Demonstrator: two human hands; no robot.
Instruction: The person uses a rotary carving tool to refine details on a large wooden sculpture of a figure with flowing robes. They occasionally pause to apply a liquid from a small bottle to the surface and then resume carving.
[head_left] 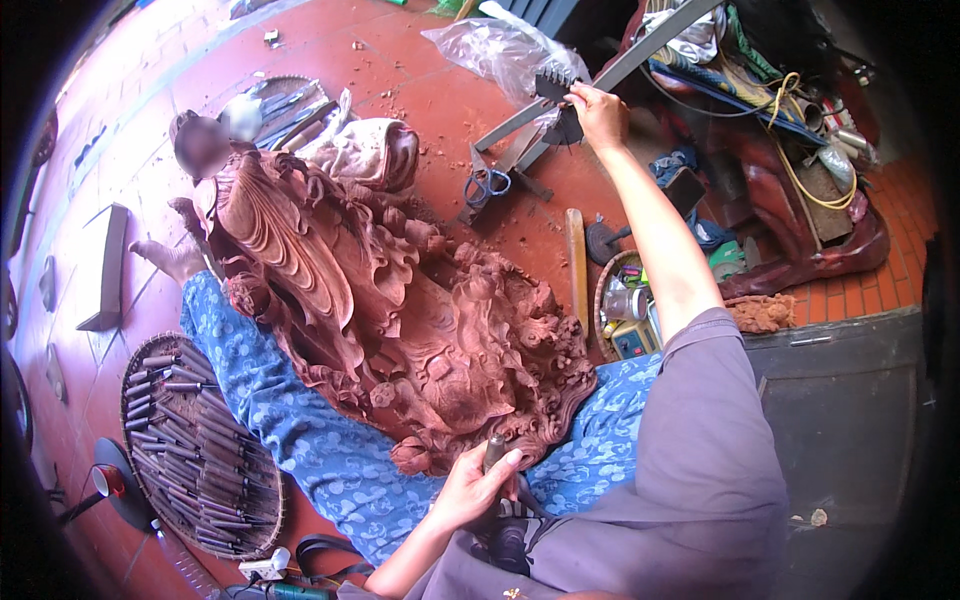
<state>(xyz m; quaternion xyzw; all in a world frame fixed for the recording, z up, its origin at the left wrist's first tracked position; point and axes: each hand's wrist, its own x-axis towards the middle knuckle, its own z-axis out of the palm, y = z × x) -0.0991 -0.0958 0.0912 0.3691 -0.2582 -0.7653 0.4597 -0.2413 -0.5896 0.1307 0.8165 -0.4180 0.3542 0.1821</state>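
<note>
A large reddish-brown wood carving (430,340), with flowing robes and knotted relief, lies across my legs in blue patterned trousers. Near its lower end, my left hand (472,490) is closed around a slim cylindrical tool (494,452) with a metallic tip pointing up; its lower part is hidden. My right hand (600,115) is stretched far forward to a dark toothed holder (556,86) beside a grey metal bar (640,55). Its fingers pinch something at that holder, too small to make out. Blue-handled scissors (487,187) lie nearer, below the bar.
At left, a round woven tray (140,470) holds several chisels. Beyond the carving stand another tool tray (285,90) and a stained cloth (365,150). To the right are a wooden stick (576,265), a basket (602,318) with jars and a control box (632,342), and dark-red carved furniture (800,270).
</note>
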